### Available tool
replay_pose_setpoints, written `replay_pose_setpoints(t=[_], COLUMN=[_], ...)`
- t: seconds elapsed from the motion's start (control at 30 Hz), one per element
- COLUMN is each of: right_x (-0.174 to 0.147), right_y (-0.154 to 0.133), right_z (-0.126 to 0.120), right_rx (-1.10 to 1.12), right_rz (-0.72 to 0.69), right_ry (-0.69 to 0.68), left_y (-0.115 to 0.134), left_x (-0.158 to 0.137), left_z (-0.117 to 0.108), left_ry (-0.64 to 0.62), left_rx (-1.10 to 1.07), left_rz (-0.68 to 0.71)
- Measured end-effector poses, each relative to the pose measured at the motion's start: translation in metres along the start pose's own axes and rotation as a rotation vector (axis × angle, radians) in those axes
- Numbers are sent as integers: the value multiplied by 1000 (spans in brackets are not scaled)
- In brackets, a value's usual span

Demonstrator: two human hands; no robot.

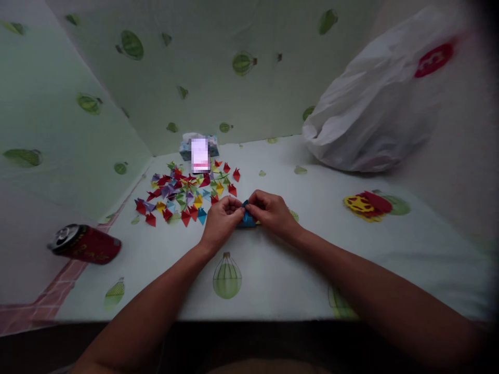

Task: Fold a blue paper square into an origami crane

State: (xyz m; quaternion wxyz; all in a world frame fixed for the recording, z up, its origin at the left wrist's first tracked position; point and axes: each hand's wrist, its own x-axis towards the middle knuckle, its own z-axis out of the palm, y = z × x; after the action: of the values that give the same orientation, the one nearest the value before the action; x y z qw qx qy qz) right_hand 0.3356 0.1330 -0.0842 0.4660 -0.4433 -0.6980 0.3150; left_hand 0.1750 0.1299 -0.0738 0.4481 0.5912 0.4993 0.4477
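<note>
Near the middle of the table, my left hand [224, 215] and my right hand [271, 210] meet at their fingertips. Between them they pinch a small piece of folded blue paper [245, 204]. Under the hands lies a flat blue stack [246, 222], partly hidden, with a bit of yellow at its right; I cannot tell whether it is a paper pad. Left of my left hand spreads a pile of small folded paper cranes [181, 189] in red, yellow, purple, green and blue. A blue crane [201, 215] lies closest to that hand.
A lit phone [200, 155] leans on a tissue box [187, 151] behind the pile. At the left stands a dark red can [88, 244], tilted in view. A white plastic bag [362, 114] fills the back right. Red and yellow cut-out pieces [368, 205] lie at right.
</note>
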Motion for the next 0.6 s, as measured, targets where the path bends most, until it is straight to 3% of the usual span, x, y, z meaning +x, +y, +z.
replay_pose_setpoints(t=[0.27,0.6], right_x=[2,0], right_y=[-1,-3], right_z=[-3,-3], right_rx=[-166,-98], right_rz=[-105,-64], right_ry=[-103,-33], left_y=[-2,0], left_x=[2,2], left_z=[-3,-1], left_ry=[-42,-55], left_rx=[87,-6], left_rz=[-38,-58])
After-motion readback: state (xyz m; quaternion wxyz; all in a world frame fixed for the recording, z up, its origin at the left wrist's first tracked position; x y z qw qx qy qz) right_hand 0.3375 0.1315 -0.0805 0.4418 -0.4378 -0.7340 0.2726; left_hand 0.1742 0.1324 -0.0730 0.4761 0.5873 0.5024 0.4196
